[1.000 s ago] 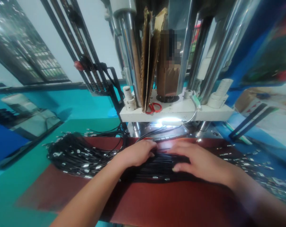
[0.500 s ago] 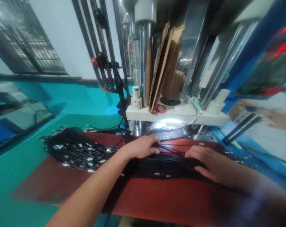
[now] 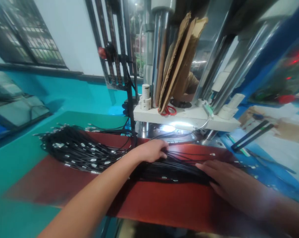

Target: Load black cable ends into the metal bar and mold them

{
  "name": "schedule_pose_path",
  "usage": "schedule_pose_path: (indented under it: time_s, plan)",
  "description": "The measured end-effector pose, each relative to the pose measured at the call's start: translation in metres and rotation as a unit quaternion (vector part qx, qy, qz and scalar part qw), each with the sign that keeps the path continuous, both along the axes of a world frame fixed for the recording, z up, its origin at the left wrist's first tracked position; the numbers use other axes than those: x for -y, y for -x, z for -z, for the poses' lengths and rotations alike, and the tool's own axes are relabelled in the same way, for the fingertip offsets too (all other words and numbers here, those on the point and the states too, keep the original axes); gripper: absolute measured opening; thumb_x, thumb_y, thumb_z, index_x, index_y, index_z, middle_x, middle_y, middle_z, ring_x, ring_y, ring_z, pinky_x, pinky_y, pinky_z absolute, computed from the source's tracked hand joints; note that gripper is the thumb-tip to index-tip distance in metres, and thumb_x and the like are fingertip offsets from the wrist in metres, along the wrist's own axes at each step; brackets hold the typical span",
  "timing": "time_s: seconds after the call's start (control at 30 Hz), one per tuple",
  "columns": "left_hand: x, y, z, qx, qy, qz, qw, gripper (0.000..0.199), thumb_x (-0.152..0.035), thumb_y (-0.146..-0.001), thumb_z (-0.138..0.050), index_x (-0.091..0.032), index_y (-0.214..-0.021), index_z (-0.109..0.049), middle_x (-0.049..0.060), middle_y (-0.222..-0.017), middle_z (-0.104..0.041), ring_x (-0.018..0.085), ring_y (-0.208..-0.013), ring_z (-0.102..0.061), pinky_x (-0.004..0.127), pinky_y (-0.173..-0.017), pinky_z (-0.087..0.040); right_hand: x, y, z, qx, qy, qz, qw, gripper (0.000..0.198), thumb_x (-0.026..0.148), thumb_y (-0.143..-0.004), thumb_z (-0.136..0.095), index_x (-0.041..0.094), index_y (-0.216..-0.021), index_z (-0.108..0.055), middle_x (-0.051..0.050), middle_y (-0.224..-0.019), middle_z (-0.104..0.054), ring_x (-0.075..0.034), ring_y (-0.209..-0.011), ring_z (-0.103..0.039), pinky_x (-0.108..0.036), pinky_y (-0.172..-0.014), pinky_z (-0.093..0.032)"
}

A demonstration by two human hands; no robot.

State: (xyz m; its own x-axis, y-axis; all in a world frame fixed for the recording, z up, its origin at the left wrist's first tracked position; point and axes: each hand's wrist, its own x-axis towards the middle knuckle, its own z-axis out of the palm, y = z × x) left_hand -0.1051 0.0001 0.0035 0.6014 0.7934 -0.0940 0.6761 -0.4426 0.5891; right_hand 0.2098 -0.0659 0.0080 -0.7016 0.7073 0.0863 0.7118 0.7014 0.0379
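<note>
A thick bundle of black cables [image 3: 174, 170] with small silvery connectors runs across the reddish-brown board [image 3: 159, 201]. Its left end fans out into a heap [image 3: 82, 152] with many bright connector ends. My left hand [image 3: 154, 150] is closed on a few cables at the back side of the bundle, its fingertips partly hidden. Over the right part of the bundle lies my right hand [image 3: 221, 177], fingers on top and thumb on the near side, closed round the cables. Several single cables stretch between the two hands.
Behind the board stands a press with a white plate [image 3: 189, 119], a lit lamp [image 3: 180, 126], metal columns and upright cardboard [image 3: 176, 66]. Red-handled scissors [image 3: 169, 110] rest on the plate. At right, a blue surface [image 3: 258, 175] holds black bars [image 3: 252, 135] and loose connectors.
The camera view has shifted slightly. My right hand has slid a little to the right along the bundle, its fingers straighter. My left hand stays on the cables at about the same place.
</note>
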Motion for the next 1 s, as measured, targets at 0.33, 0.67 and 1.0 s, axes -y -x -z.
schedule_pose_path:
  time_s: [0.33,0.67,1.0]
  plan:
    - [0.004,-0.001,-0.006,-0.013,-0.023,-0.02,0.999,0.018,-0.029,-0.086,-0.055,-0.018,-0.098,-0.061,0.006,-0.096,-0.067,0.022,-0.09,-0.06,0.03,-0.077,-0.044,-0.062,0.063,-0.008,-0.198,0.216,0.028,0.956,0.029,0.033,-0.089,-0.058,0.021,-0.113,-0.068,-0.008,-0.102,-0.069,-0.024,-0.092,-0.063,-0.036,-0.084,-0.049]
    - [0.004,-0.004,-0.002,0.018,-0.009,-0.038,0.999,0.013,-0.024,-0.079,-0.061,-0.018,-0.09,-0.057,0.003,-0.092,-0.065,0.019,-0.083,-0.059,0.027,-0.072,-0.043,-0.068,0.07,-0.03,-0.147,0.12,0.037,0.981,0.026,0.027,-0.093,-0.049,0.021,-0.104,-0.071,-0.01,-0.104,-0.067,-0.023,-0.094,-0.06,-0.035,-0.085,-0.044]
    - [0.002,-0.002,0.001,0.049,-0.019,-0.054,0.997,0.012,-0.022,-0.082,-0.054,-0.019,-0.093,-0.055,0.003,-0.095,-0.064,0.018,-0.088,-0.056,0.028,-0.078,-0.042,-0.084,0.077,-0.011,-0.179,0.407,0.036,0.895,0.031,0.039,-0.086,-0.058,0.018,-0.102,-0.073,-0.003,-0.083,-0.071,-0.019,-0.073,-0.06,-0.027,-0.064,-0.043]
